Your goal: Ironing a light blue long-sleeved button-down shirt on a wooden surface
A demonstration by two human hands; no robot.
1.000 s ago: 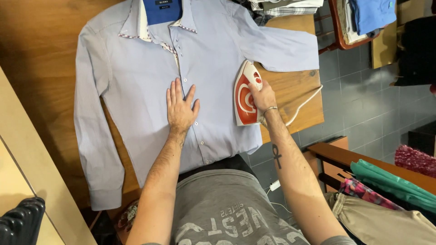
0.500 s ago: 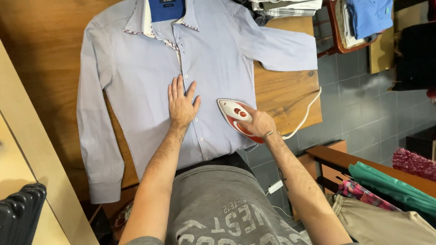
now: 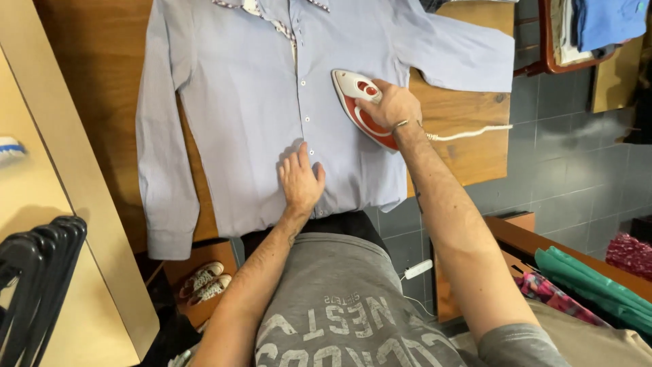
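A light blue button-up shirt (image 3: 238,102) lies spread flat, front up, on a wooden table (image 3: 468,136). My left hand (image 3: 301,180) presses flat on the shirt near its lower hem, beside the button line, fingers together. My right hand (image 3: 392,105) grips the handle of a red and white iron (image 3: 353,92), which rests soleplate down on the shirt's right front panel. The iron's white cord (image 3: 468,132) trails right across the bare wood.
Grey tiled floor (image 3: 564,163) lies right of the table. A chair with folded clothes (image 3: 591,27) stands at top right. Green and patterned fabrics (image 3: 591,285) pile at lower right. A dark radiator (image 3: 34,278) is at lower left, and small shoes (image 3: 204,282) sit under the table.
The iron went from standing at the shirt's edge to flat on it, then slid up the right front panel. My left hand moved down toward the hem. The view shifted downward.
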